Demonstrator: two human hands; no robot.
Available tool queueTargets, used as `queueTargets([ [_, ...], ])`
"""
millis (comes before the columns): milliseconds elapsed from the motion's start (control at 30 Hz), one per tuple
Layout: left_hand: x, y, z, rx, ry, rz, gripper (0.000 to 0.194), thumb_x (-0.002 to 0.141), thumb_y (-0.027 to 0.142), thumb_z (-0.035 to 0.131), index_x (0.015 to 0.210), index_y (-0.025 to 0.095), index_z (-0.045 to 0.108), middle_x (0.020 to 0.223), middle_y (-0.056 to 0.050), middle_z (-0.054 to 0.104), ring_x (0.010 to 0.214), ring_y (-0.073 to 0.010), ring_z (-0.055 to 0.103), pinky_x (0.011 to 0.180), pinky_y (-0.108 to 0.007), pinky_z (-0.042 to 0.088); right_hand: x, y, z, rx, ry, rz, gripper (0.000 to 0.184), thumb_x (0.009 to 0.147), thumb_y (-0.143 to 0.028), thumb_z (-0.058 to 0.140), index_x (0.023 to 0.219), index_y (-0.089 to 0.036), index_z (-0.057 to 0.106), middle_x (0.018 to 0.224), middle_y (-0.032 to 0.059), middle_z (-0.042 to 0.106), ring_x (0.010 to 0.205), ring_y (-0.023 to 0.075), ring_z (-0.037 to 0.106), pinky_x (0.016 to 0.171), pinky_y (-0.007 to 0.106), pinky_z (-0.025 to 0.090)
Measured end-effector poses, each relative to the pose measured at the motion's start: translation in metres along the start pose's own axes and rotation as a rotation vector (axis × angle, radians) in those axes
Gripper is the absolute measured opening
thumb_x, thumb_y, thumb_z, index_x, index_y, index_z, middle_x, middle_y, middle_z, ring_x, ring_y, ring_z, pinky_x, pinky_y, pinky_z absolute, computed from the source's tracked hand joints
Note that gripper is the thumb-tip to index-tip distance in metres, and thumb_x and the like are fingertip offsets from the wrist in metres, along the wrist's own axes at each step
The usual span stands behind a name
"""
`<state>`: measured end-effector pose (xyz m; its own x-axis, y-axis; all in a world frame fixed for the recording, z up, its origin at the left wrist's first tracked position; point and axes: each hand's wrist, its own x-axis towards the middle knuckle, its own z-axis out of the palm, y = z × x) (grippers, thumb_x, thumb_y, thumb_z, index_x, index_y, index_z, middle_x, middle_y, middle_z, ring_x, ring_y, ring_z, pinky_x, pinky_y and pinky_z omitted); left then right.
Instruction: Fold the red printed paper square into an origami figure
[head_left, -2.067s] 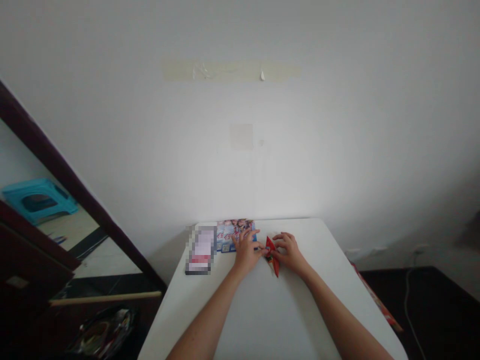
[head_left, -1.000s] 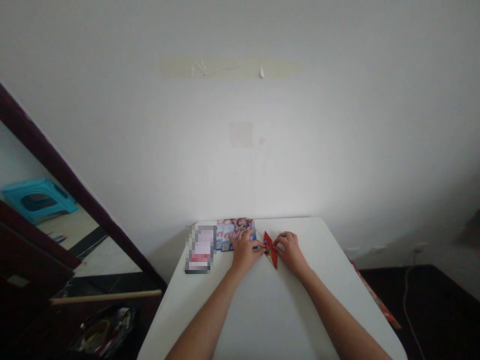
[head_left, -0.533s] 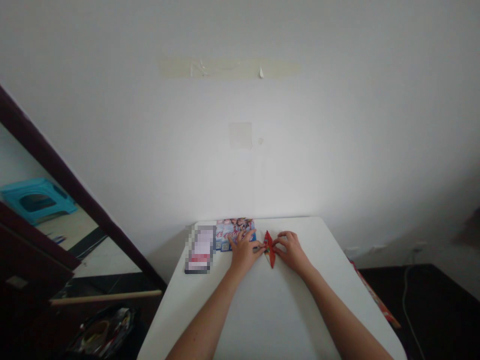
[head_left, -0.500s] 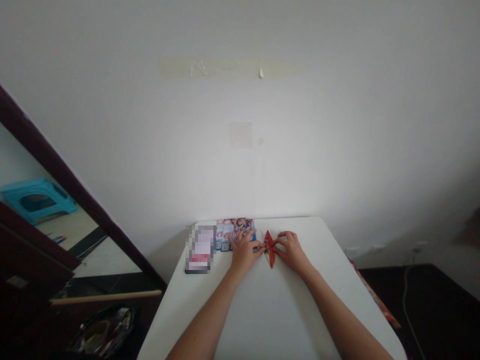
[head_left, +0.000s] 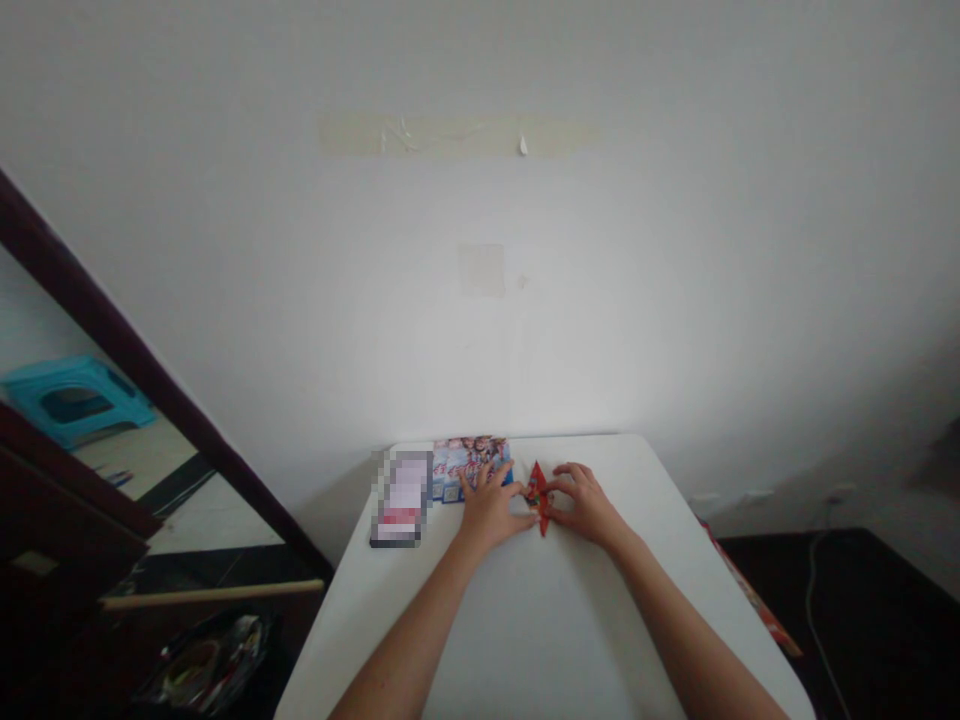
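Observation:
A small folded piece of red printed paper (head_left: 537,482) lies near the far side of the white table (head_left: 525,620), its pointed ends facing away from me and toward me. My left hand (head_left: 489,508) has its thumb and index finger at the paper's left edge, the other fingers spread over a colourful printed leaflet (head_left: 454,455). From the right, my right hand (head_left: 589,505) pinches the paper's other edge between thumb and index finger. Fingertips cover parts of both edges.
A phone (head_left: 403,500), blurred by pixelation, lies at the table's left. The wall (head_left: 480,350) stands directly behind the table. At left are a dark-framed mirror (head_left: 172,390) reflecting a blue stool, and a black bag (head_left: 210,660) of items on the floor.
My left thumb has moved down and toward me, away from the index finger. The red paper looks wider and more of its printed face shows. My right hand has shifted only slightly.

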<state>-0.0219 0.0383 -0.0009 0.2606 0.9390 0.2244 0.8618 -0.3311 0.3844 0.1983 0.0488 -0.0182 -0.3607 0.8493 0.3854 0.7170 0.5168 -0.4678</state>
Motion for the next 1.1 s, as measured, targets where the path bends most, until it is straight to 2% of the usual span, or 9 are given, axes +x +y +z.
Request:
queueTargets([
  [133,-0.001,-0.001,0.001,0.013,-0.002,0.027,0.041,0.064,0.052,0.082,0.101,0.038,0.072,0.149,0.000,0.047,0.141,-0.0393,0.029,0.109,-0.076,-0.006,-0.001,-0.001,0.001,-0.007,0.001,-0.008,0.029,0.077,-0.038,0.074,0.105,-0.033,0.072,0.121,0.0076,0.059,0.122,0.0285,0.047,0.101,0.047,0.044],
  [300,0.001,0.001,0.008,0.007,0.078,0.016,0.038,0.072,0.051,0.076,0.107,0.036,0.070,0.146,-0.003,0.050,0.139,-0.0369,0.034,0.112,-0.074,-0.005,0.000,0.000,0.010,-0.048,0.098,0.021,0.019,0.083,-0.036,0.069,0.101,-0.030,0.073,0.117,0.0087,0.060,0.121,0.0288,0.047,0.101,0.047,0.045],
  [467,0.003,0.000,0.010,0.023,0.078,-0.003,0.033,0.072,0.053,0.075,0.100,0.036,0.073,0.147,-0.002,0.050,0.139,-0.0373,0.034,0.111,-0.076,-0.003,0.000,0.001,0.012,-0.098,0.093,0.026,0.017,0.084,-0.037,0.068,0.099,-0.032,0.074,0.116,0.0076,0.061,0.125,0.0307,0.044,0.102,0.050,0.043],
  [833,0.002,0.002,-0.001,0.105,-0.029,-0.044,0.057,0.063,0.068,0.074,0.113,0.042,0.067,0.155,-0.001,0.039,0.143,-0.0398,0.027,0.108,-0.078,0.001,0.000,0.001,0.000,-0.081,-0.041,0.014,0.043,0.072,-0.039,0.076,0.113,-0.031,0.067,0.125,0.0071,0.059,0.125,0.0294,0.046,0.107,0.049,0.039],
  [1000,0.003,-0.001,-0.002,0.086,-0.061,-0.055,0.054,0.063,0.069,0.074,0.111,0.045,0.069,0.157,0.000,0.038,0.146,-0.0409,0.021,0.107,-0.079,-0.002,-0.002,0.003,-0.004,-0.044,-0.072,-0.002,0.049,0.070,-0.045,0.077,0.115,-0.031,0.066,0.127,0.0070,0.058,0.123,0.0287,0.048,0.107,0.048,0.039],
  [1100,0.003,-0.002,0.001,0.079,-0.027,-0.072,0.045,0.068,0.065,0.073,0.108,0.045,0.070,0.155,0.000,0.040,0.145,-0.0411,0.022,0.106,-0.079,-0.004,-0.003,0.003,-0.005,-0.031,-0.079,-0.014,0.054,0.066,-0.043,0.079,0.117,-0.030,0.065,0.128,0.0070,0.057,0.123,0.0288,0.048,0.107,0.048,0.038],
])
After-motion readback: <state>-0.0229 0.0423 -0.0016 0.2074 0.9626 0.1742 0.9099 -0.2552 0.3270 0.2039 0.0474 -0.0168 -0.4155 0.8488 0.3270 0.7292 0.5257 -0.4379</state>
